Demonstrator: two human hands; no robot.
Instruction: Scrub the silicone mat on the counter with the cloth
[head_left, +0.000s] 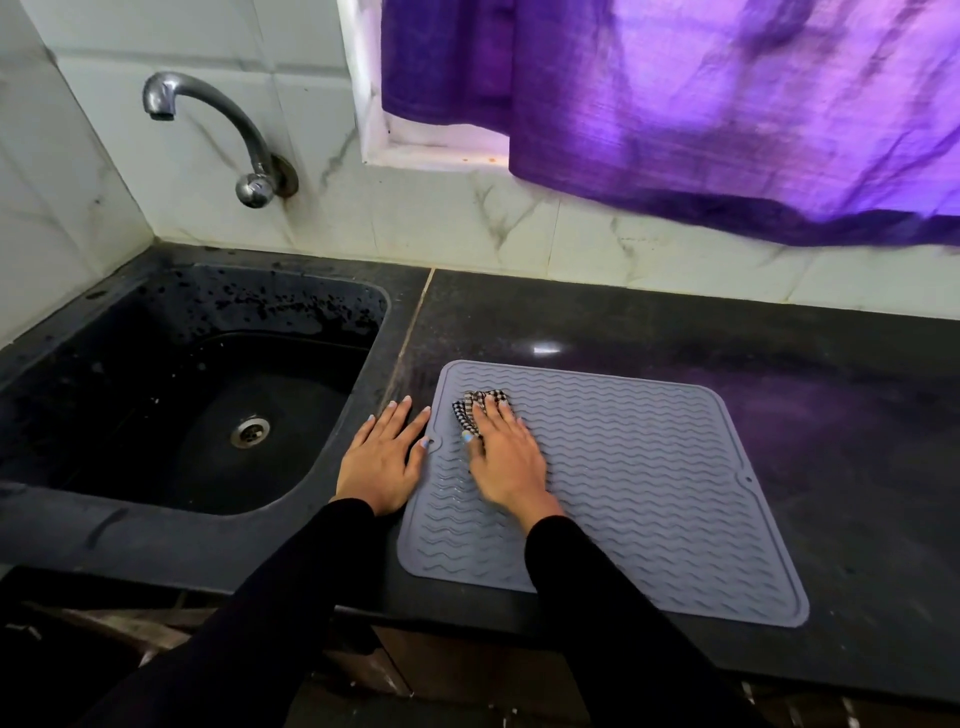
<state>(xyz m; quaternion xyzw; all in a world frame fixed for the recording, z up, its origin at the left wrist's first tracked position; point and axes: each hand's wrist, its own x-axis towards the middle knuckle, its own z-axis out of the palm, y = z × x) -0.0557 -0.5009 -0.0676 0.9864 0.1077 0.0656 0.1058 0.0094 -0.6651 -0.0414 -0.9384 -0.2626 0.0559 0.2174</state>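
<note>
I see the silicone mat (649, 483) lying flat on the dark counter (779, 364), just right of the sink. It is grey-blue, roughly square with rounded corners, a raised rim and rows of wavy ridges, and it sits turned a little askew, its near edge close to the counter's front. The cloth (475, 410) is a small black-and-white checked rag, bunched up on the mat's far left part, its crumpled end sticking out toward the wall.
</note>
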